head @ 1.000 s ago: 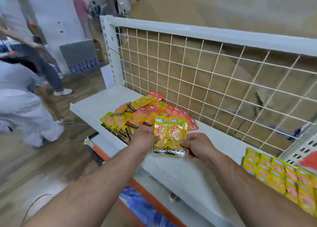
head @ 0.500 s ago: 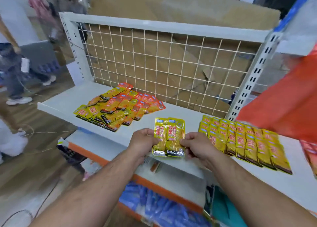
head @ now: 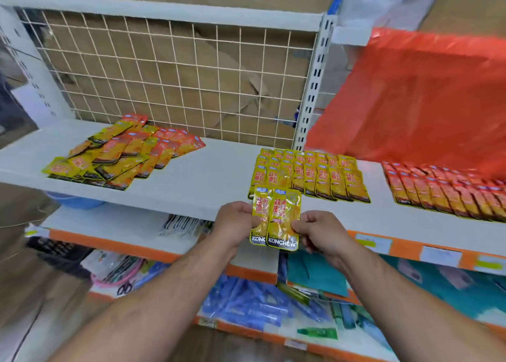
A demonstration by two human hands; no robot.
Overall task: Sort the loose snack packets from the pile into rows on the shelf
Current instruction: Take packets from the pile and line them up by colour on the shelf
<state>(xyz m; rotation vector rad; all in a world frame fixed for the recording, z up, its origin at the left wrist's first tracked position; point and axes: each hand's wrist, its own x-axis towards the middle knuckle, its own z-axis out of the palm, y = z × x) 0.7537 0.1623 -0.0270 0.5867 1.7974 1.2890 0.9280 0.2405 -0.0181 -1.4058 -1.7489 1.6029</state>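
I hold two overlapping yellow snack packets [head: 276, 219] upright in front of the white shelf [head: 202, 178]. My left hand [head: 235, 224] pinches their left edge and my right hand [head: 319, 231] pinches the right edge. Just behind them lie rows of yellow packets [head: 312, 175] on the shelf. Rows of red packets [head: 443, 191] lie further right. A loose pile of yellow and red packets [head: 120, 150] sits on the left part of the shelf.
A wire grid back panel [head: 169, 76] closes the shelf behind. An orange plastic bag [head: 424, 96] hangs over the right side. Lower shelves hold blue items [head: 246, 301] and other goods. A perforated upright post [head: 312, 87] divides the bays.
The view has swung right, from the pile toward the sorted rows. Both hands carried the two yellow packets right and now hold them just in front of the yellow rows.
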